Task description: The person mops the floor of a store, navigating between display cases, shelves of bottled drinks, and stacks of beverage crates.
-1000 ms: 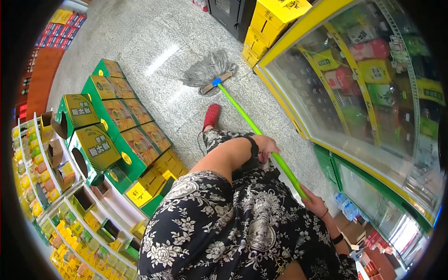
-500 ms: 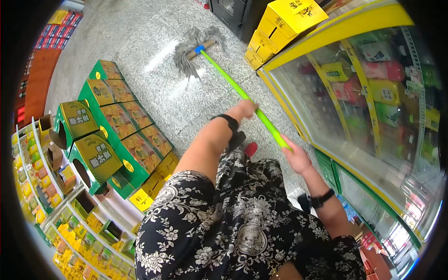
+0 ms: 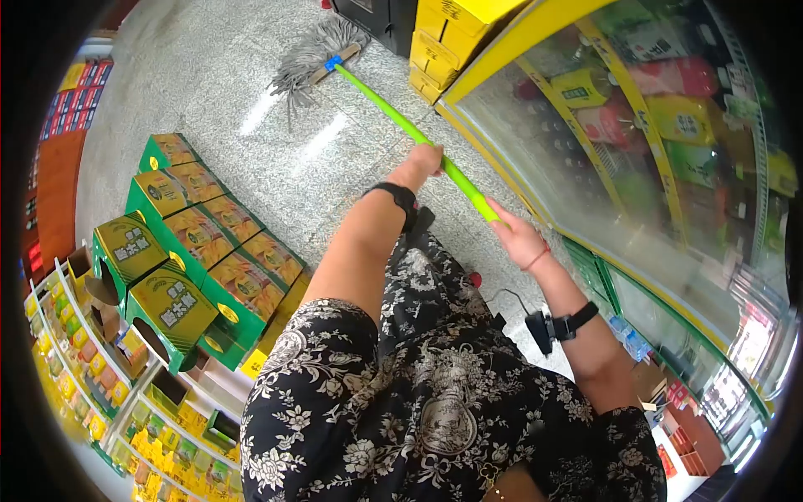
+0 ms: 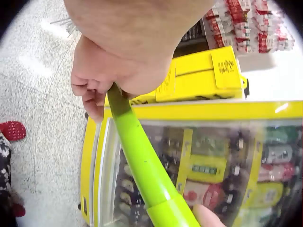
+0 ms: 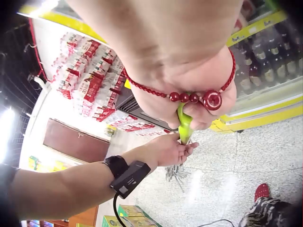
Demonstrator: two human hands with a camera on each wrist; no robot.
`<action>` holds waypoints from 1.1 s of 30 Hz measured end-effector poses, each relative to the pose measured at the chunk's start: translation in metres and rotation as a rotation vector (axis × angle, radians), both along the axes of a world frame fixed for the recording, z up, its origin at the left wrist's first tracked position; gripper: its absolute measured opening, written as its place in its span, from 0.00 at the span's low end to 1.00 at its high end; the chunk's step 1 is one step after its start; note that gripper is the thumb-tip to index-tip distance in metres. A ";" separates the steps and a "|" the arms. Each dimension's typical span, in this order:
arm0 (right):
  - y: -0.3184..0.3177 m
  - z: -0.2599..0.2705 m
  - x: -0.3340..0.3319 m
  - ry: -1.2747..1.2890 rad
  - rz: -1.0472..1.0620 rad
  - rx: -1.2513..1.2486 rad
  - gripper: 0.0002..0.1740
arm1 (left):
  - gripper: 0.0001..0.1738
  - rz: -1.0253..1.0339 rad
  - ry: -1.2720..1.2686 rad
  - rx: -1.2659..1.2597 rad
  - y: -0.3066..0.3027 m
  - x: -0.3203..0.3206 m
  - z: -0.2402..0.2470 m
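A mop with a bright green handle slants across the floor, its grey string head spread on the speckled tiles and joined by a blue clamp. My left hand grips the handle partway down. Higher up, my right hand holds the handle's upper part. In the left wrist view, the green handle comes out of the left hand. In the right wrist view, the right hand wraps the handle behind a red beaded bracelet, with the left hand lower along it.
Glass-door drink fridges with yellow frames line the right side. Yellow cartons stand at the fridge's far corner, beside a dark cabinet. Green and yellow boxes are stacked on the left, next to shelves of small goods.
The mop head has moved away from the body and to the left. Both hands have moved forward with the handle, arms now stretched further out.
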State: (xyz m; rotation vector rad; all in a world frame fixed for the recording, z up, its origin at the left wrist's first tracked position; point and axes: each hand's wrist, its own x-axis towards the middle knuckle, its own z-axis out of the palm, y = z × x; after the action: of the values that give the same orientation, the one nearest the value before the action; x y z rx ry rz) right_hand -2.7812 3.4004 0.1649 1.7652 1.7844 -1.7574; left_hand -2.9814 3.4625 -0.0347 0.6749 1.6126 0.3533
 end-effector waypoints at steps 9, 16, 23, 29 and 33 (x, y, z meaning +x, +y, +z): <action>-0.160 0.022 0.199 0.030 -0.015 -0.005 0.28 | 0.21 -0.154 -0.219 -0.166 -0.132 0.173 0.077; -0.262 0.037 0.358 -0.045 -0.054 -0.104 0.27 | 0.19 -0.304 -0.316 -0.322 -0.232 0.314 0.072; -0.326 0.110 0.431 -0.139 -0.010 -0.132 0.28 | 0.25 -0.655 -0.534 -0.460 -0.289 0.387 0.103; -0.270 0.085 0.392 -0.226 0.111 -0.126 0.29 | 0.27 -0.416 -0.543 -0.195 -0.276 0.339 0.101; -0.219 0.036 0.294 -0.053 0.053 -0.046 0.28 | 0.25 -0.012 -0.307 -0.078 -0.237 0.278 0.052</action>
State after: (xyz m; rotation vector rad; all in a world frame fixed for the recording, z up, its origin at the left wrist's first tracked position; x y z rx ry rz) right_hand -2.4876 3.1816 0.2006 1.7146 1.7392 -1.7008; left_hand -2.7029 3.2257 0.0177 0.5418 1.3230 0.3645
